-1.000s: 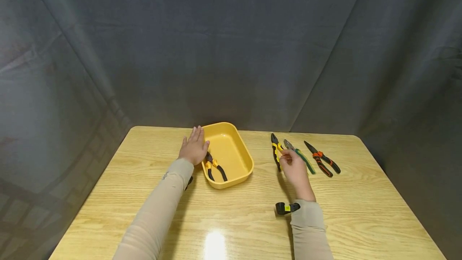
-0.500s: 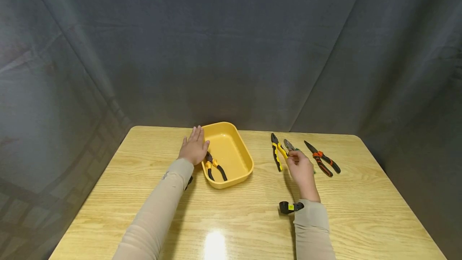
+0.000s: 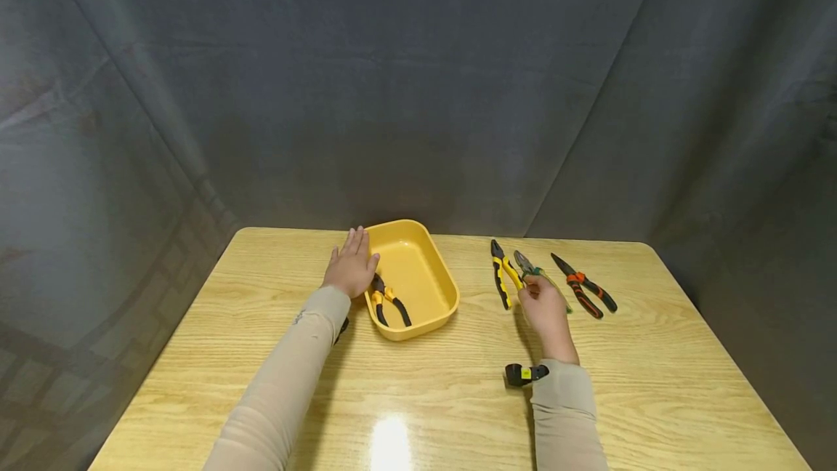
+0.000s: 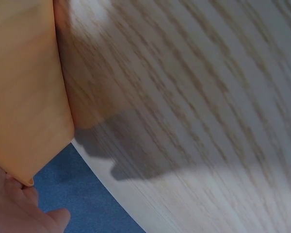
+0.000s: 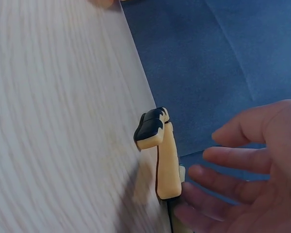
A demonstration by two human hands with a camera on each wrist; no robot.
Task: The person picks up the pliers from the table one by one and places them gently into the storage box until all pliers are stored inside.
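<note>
1. One pair of yellow-and-black-handled pliers [image 3: 389,302] already lies inside the shallow yellow plastic tray [image 3: 442,279], toward its near left corner; judging by that, the sorting looks about a quarter done.
2. Three tools remain on the pale wooden tabletop [image 3: 654,384], side by side to the right of the tray: yellow-and-black combination pliers [image 3: 500,272], green-handled pliers [image 3: 531,269] and orange-and-black long-nose pliers [image 3: 582,286].
3. The right hand [image 3: 544,306] sits over the handles of the green-handled pliers, just beside the yellow-and-black pair. Its grip looks loose: in the right wrist view the fingers [image 5: 233,160] are spread and only gently bent next to a yellow-and-black handle tip [image 5: 160,145], closed round nothing that shows (actual contact with the green handles is hidden by the hand).
4. The left hand [image 3: 354,266] rests flat, fingers straight, against the tray's left rim, steadying it rather than gripping.
5. The tray holds only that single pair; the rest of its floor is bare yellow.
</note>
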